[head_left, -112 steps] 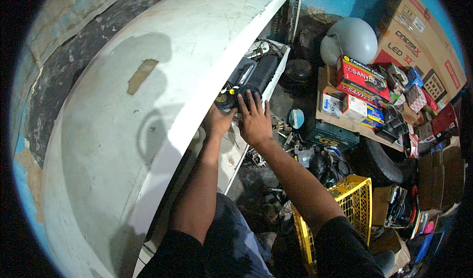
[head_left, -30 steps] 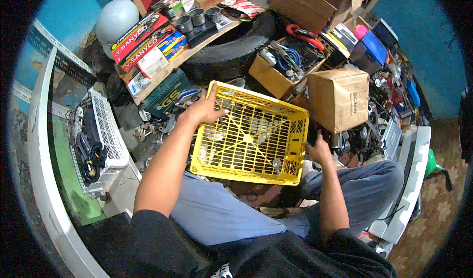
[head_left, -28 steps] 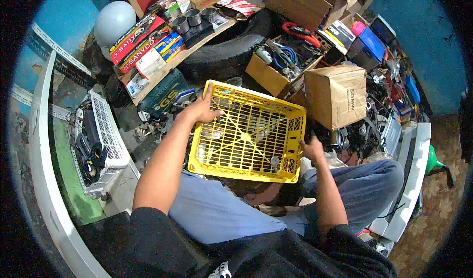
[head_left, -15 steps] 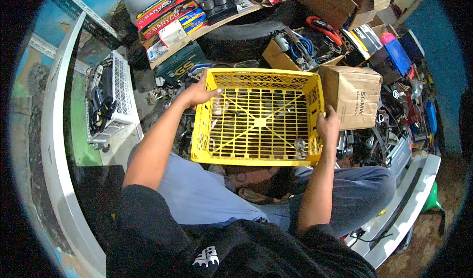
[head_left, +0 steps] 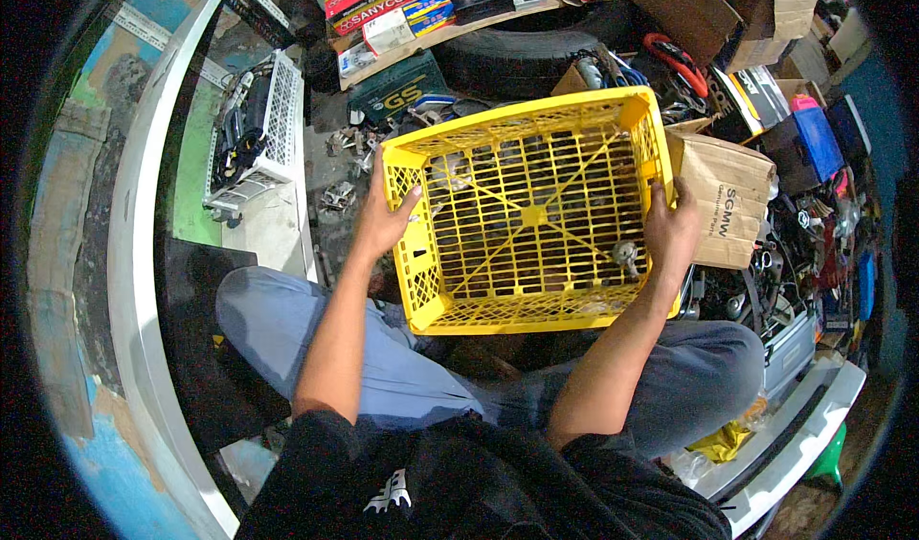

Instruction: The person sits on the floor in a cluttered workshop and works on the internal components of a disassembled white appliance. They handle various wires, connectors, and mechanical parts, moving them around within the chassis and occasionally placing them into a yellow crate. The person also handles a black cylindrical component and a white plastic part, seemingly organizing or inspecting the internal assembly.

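Observation:
A yellow plastic crate (head_left: 517, 316) with a slatted, grid-like bottom is held up in front of me above my crossed legs, its right side tilted up a little. My left hand (head_left: 385, 222) is closed on its left wall, with the thumb inside the rim. At the opposite wall, my right hand (head_left: 674, 232) grips the right side. Inside the crate, near the lower right corner, is a small round metal part (head_left: 626, 255). A few small pale bits show toward its left, too small to name.
Beyond the crate lie a tyre (head_left: 522, 56), a green battery-like box (head_left: 397, 88) and a wooden board (head_left: 450, 31) carrying boxes and metal cups. A cardboard box (head_left: 729, 200) stands close at right. A white basket (head_left: 278, 123) of dark parts is at left; tools crowd the right.
The crate has turned anticlockwise, its right side rising, and both hands have moved with it, still gripping. The whole view has shifted, so the surroundings appear further right.

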The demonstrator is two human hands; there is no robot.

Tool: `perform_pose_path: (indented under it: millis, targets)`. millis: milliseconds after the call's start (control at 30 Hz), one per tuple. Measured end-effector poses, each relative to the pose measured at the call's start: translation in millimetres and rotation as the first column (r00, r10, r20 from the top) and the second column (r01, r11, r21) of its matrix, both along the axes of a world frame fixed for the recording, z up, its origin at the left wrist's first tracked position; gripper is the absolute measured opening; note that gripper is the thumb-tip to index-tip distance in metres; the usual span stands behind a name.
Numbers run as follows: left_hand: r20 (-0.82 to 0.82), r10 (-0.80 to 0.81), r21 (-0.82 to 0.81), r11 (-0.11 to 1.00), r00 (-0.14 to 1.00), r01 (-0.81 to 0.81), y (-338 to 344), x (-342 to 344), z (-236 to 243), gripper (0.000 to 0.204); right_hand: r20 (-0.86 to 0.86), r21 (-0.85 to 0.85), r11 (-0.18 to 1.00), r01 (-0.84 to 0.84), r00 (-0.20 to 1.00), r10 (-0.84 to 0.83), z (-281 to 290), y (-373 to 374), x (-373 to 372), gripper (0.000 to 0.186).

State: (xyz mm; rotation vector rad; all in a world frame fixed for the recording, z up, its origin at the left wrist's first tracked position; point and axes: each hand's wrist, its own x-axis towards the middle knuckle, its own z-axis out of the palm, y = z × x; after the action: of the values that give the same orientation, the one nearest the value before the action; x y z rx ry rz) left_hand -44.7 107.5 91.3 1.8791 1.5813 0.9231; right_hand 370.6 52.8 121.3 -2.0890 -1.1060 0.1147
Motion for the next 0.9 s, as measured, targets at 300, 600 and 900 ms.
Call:
perform_pose_path:
  millis: [300, 600, 900]
  targets:
    - [-0.279, 0.252, -0.123, 0.947, 0.926, -0.295, -34.5, -18.5, -28.3, 0.062, 0.046, -0.413, 0.902, -0.127, 0.986, 0.16, -9.0, -15.2, 5.0, 0.046]
    - [-0.327, 0.311, -0.406, 0.807, 0.892, -0.43, -50.7, 9.5, -97.9, 0.05, 0.128, -0.594, 0.801, 0.068, 0.992, 0.011, -60.6, -21.8, -12.0, 0.045]
    - [-0.411, 0.322, -0.46, 0.734, 0.853, -0.5, -17.4, 4.7, -102.7, 0.051, 0.279, -0.72, 0.664, 0.202, 0.96, 0.011, -106.8, 11.9, -33.2, 0.032]
